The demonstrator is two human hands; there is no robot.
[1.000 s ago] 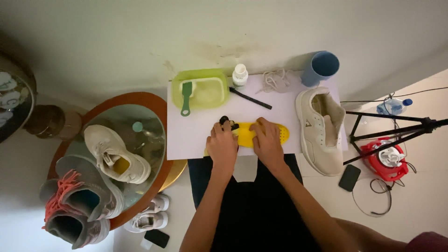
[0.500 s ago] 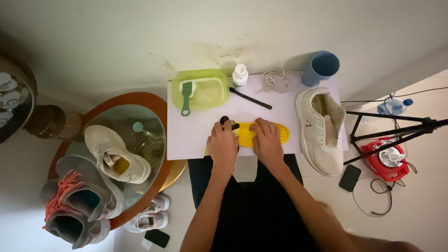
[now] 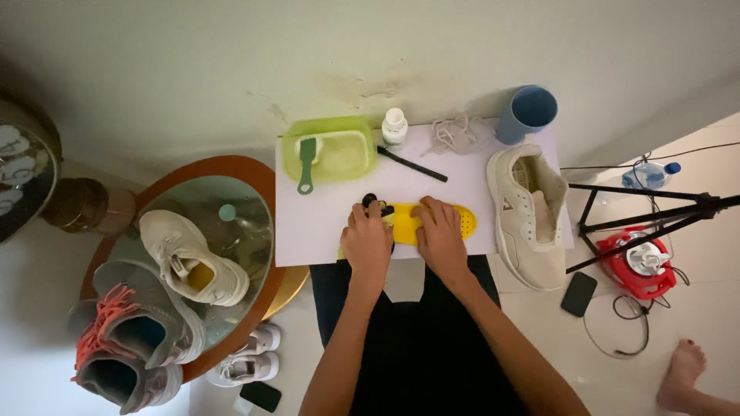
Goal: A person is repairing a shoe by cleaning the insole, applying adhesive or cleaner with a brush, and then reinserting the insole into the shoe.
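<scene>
**At the near edge of the counter: two hands on a yellow insole**

At the near edge of the white counter (image 3: 324, 231), a yellow insole (image 3: 451, 221) is lying flat, with its length along that edge. The left hand (image 3: 367, 243) is closing around a small black brush (image 3: 375, 206) and is pressing it on the left end of the insole. The right hand (image 3: 439, 231) is lying palm down on the middle of the insole, with the fingers spread and flat, gripping nothing.

At the far left corner of the counter a green basin (image 3: 331, 146) is standing, and a green brush (image 3: 307, 163) is resting across its rim. Beside the basin, at the far edge, a small white bottle (image 3: 395, 125) is standing, with a thin black brush (image 3: 412, 165) lying just in front of it. Pale laces (image 3: 459, 133) are lying in a heap near the far edge, and a blue cup (image 3: 527, 113) is standing at the far right corner. A cream shoe (image 3: 530, 216) is lying along the right edge.
</scene>
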